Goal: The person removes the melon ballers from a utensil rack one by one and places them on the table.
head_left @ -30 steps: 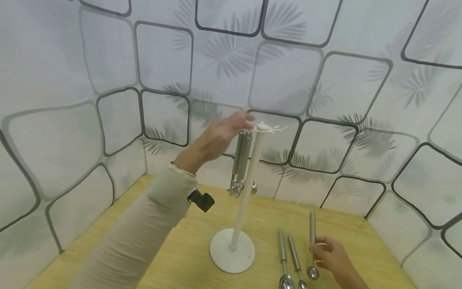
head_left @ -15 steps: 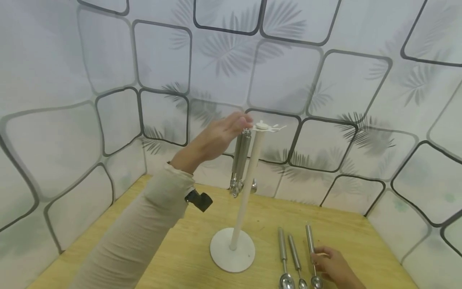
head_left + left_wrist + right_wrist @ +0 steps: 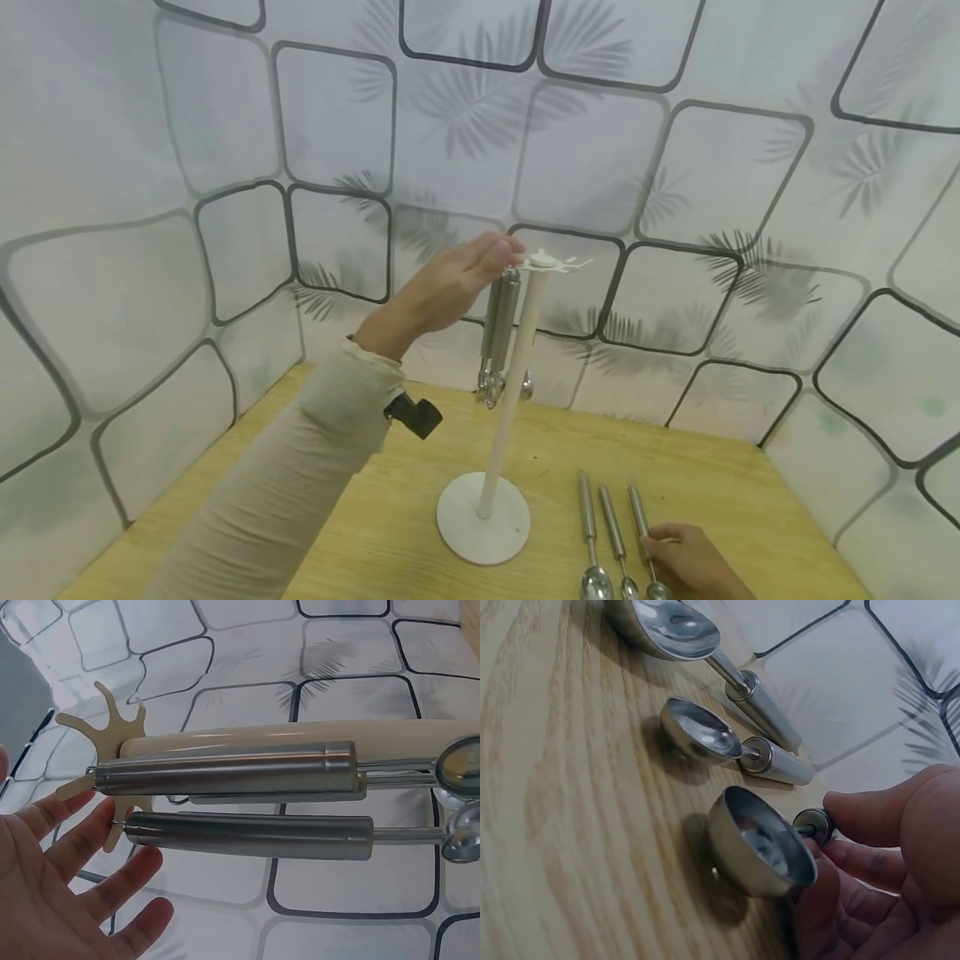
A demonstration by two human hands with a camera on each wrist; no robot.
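Observation:
A white utensil stand (image 3: 513, 383) rises from the table on a round base, with a ring of hooks (image 3: 562, 265) on top. My left hand (image 3: 453, 287) is at the left side of those hooks, fingers extended and fingertips right at them. Below it hang several steel scoops (image 3: 501, 325); the left wrist view shows their cylindrical handles (image 3: 247, 836) and round bowls. At the lower right my right hand (image 3: 693, 558) pinches a steel scoop (image 3: 638, 510) near the neck. In the right wrist view that scoop's deep bowl (image 3: 761, 847) sits close over the wood, with the thumb on the handle end.
Two more steel utensils lie left of the pinched scoop: a large scoop (image 3: 587, 508) and a slimmer, smaller one (image 3: 612, 525), roughly parallel. The light wooden table (image 3: 360, 517) ends at patterned white walls (image 3: 465, 125) behind and on both sides.
My right hand has lowered the scoop toward the table and drawn it nearer the other two, tilting its handle leftward. My left hand has stayed at the hooks, shifting only slightly.

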